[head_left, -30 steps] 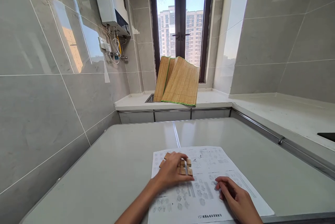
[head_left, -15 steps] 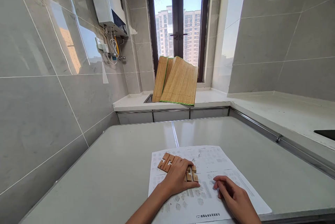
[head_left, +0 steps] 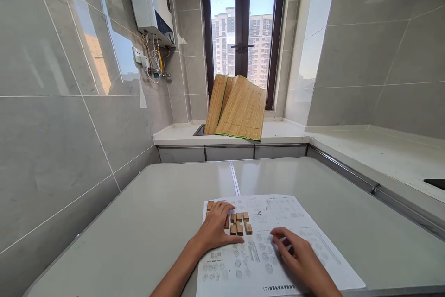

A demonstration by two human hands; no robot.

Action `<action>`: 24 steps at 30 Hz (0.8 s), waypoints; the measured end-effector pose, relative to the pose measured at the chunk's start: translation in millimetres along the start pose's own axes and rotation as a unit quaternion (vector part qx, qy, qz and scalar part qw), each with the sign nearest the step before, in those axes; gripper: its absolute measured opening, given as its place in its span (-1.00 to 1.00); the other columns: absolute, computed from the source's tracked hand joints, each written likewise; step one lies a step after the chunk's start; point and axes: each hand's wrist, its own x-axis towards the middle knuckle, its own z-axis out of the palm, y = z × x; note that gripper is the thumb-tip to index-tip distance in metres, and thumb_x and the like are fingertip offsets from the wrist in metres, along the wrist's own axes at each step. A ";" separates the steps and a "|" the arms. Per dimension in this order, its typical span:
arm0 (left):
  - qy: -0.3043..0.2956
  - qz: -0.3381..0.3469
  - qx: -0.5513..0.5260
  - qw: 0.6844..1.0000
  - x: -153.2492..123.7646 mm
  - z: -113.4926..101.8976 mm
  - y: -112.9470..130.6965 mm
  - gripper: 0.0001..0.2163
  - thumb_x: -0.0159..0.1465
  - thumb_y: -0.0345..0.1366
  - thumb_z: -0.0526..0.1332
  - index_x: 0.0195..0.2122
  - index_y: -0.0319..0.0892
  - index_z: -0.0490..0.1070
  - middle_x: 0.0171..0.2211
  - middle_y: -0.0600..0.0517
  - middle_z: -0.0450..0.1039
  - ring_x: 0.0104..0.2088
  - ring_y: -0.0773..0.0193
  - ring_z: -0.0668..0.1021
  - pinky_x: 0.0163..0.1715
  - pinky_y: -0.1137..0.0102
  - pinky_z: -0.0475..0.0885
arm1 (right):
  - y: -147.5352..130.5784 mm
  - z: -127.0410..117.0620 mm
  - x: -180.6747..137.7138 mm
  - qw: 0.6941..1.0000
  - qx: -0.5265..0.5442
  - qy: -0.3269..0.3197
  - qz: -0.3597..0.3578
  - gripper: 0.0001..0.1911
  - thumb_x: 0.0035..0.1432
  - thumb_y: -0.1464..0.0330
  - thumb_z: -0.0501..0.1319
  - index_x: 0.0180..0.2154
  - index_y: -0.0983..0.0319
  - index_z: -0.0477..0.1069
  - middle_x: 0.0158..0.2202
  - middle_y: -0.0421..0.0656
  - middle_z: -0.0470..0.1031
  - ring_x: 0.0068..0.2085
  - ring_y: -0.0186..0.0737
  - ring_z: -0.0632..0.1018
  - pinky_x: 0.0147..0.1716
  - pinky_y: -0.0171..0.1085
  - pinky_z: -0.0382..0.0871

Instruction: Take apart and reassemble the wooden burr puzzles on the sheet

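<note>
Several small notched wooden blocks (head_left: 239, 229) lie in a row on a printed sheet of paper (head_left: 278, 213). My left hand (head_left: 217, 225) is laid over the left part of the row, its fingertips along the far side and the thumb stretched along the near side. It hides the blocks beneath; one block's corner (head_left: 210, 205) shows past its knuckles, and the right-hand blocks stand uncovered with narrow gaps. To the right, my right hand (head_left: 295, 253) hovers at or just above the paper. Its fingers are loosely bent and apart, with nothing visible in them.
The paper rests on a pale glossy table (head_left: 156, 223). Behind it, a folded bamboo mat (head_left: 243, 109) leans by the window on a white counter (head_left: 285, 128). That counter continues down the right side. A tiled wall (head_left: 55, 148) bounds the left, with a water heater (head_left: 149, 0) above.
My left hand has shifted left over the blocks. The row, slanted before, now lies nearly level, and more right-hand blocks show. My right hand has moved slightly left, its fingers a little more open.
</note>
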 end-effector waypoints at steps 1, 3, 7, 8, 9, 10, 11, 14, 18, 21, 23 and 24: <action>0.003 0.005 0.004 1.000 -1.6 -2.7 -1.2 -0.28 -0.05 0.17 0.48 0.08 -0.03 0.38 0.07 -0.10 0.40 0.13 -0.12 0.37 0.09 0.03 0.33 | -6.9 5.3 6.1 1.000 -0.006 -0.012 -0.017 -0.66 0.30 0.09 0.08 -0.07 0.11 0.46 -0.19 -0.11 0.59 -0.27 -0.13 0.57 -0.32 -0.26 0.42; 0.007 0.008 0.005 1.000 -3.9 -6.0 -2.3 -0.36 -0.02 0.16 0.47 0.01 -0.03 0.44 0.07 -0.09 0.40 0.14 -0.12 0.34 0.11 0.02 0.31 | -19.2 18.1 18.9 0.998 -0.039 -0.015 -0.040 -0.70 0.26 0.15 0.14 -0.04 0.09 0.44 -0.15 -0.13 0.57 -0.31 -0.16 0.56 -0.30 -0.24 0.40; 0.009 -0.002 -0.015 1.000 -5.4 -8.4 -1.1 -0.39 -0.03 0.13 0.49 -0.01 -0.01 0.46 0.06 -0.09 0.40 0.13 -0.11 0.34 0.12 0.01 0.31 | -31.5 39.3 40.4 0.991 -0.116 -0.020 -0.059 -0.73 0.15 0.19 0.24 -0.10 0.08 0.45 -0.15 -0.16 0.53 -0.37 -0.18 0.53 -0.38 -0.25 0.29; 0.013 -0.006 -0.025 1.000 -5.5 -9.1 -0.2 -0.37 -0.06 0.11 0.51 0.00 -0.01 0.45 0.07 -0.08 0.39 0.13 -0.10 0.34 0.12 0.01 0.32 | -31.7 41.4 44.5 0.990 -0.127 -0.024 -0.064 -0.78 0.15 0.20 0.24 -0.15 0.09 0.47 -0.18 -0.16 0.54 -0.38 -0.18 0.52 -0.38 -0.25 0.27; 0.018 -0.010 -0.038 0.999 -5.7 -9.9 0.8 -0.36 -0.08 0.08 0.53 0.00 -0.01 0.45 0.07 -0.08 0.39 0.12 -0.09 0.35 0.11 0.03 0.33 | -31.1 42.0 48.1 0.989 -0.130 -0.027 -0.067 -0.82 0.16 0.20 0.23 -0.21 0.10 0.47 -0.23 -0.17 0.54 -0.38 -0.18 0.51 -0.39 -0.26 0.25; 0.024 -0.015 -0.055 0.998 -5.9 -10.8 2.0 -0.35 -0.09 0.05 0.54 0.01 0.00 0.44 0.07 -0.07 0.39 0.11 -0.07 0.37 0.09 0.06 0.36 | -29.9 41.3 51.6 0.990 -0.122 -0.029 -0.068 -0.84 0.17 0.19 0.23 -0.25 0.11 0.47 -0.27 -0.17 0.54 -0.38 -0.18 0.51 -0.39 -0.26 0.24; 0.028 -0.023 -0.077 0.996 -6.0 -11.7 3.5 -0.35 -0.09 0.01 0.55 0.01 0.00 0.43 0.05 -0.06 0.39 0.08 -0.05 0.40 0.06 0.10 0.38 | -28.4 39.6 55.0 0.992 -0.104 -0.030 -0.064 -0.83 0.18 0.18 0.23 -0.28 0.12 0.47 -0.31 -0.19 0.54 -0.39 -0.18 0.50 -0.39 -0.26 0.24; 0.034 -0.062 -0.160 0.985 -5.7 -12.5 8.1 -0.36 -0.04 -0.08 0.53 0.05 -0.02 0.36 -0.07 -0.01 0.45 -0.05 0.07 0.50 -0.04 0.21 0.45 | -26.1 33.0 66.2 0.998 0.021 -0.041 -0.035 -0.71 0.20 0.07 0.23 -0.20 0.13 0.46 -0.37 -0.21 0.55 -0.42 -0.19 0.51 -0.39 -0.25 0.27; 0.050 -0.109 -0.262 0.958 -2.4 -7.9 9.5 -0.40 0.07 -0.19 0.47 0.09 -0.06 0.26 -0.32 0.12 0.43 -0.31 0.25 0.55 -0.24 0.35 0.45 | -37.4 31.5 81.5 0.964 0.255 -0.074 0.012 -0.45 0.12 -0.10 0.27 -0.04 0.16 0.44 -0.32 -0.15 0.55 -0.42 -0.18 0.51 -0.51 -0.28 0.25; 0.073 -0.115 -0.307 0.942 0.3 -3.2 4.9 -0.41 0.08 -0.23 0.45 0.08 -0.08 0.21 -0.36 0.16 0.39 -0.45 0.36 0.48 -0.40 0.43 0.39 | -52.4 35.9 89.4 0.921 0.376 -0.099 0.018 -0.42 0.08 -0.07 0.33 0.02 0.14 0.48 -0.26 -0.15 0.52 -0.39 -0.24 0.48 -0.50 -0.31 0.26; 0.081 -0.115 -0.315 0.939 1.3 -1.3 1.0 -0.40 0.09 -0.23 0.45 0.09 -0.10 0.19 -0.42 0.19 0.36 -0.47 0.37 0.46 -0.42 0.44 0.36 | -59.2 40.4 92.7 0.898 0.423 -0.121 0.013 -0.45 0.11 -0.02 0.35 0.05 0.11 0.49 -0.24 -0.18 0.49 -0.39 -0.30 0.46 -0.46 -0.31 0.29; 0.084 -0.117 -0.313 0.939 1.5 -0.7 -0.7 -0.39 0.09 -0.23 0.46 0.09 -0.11 0.19 -0.46 0.21 0.33 -0.47 0.36 0.45 -0.42 0.45 0.35 | -60.7 43.1 94.0 0.889 0.439 -0.132 0.010 -0.46 0.12 0.00 0.35 0.06 0.11 0.50 -0.24 -0.18 0.48 -0.40 -0.32 0.45 -0.45 -0.32 0.29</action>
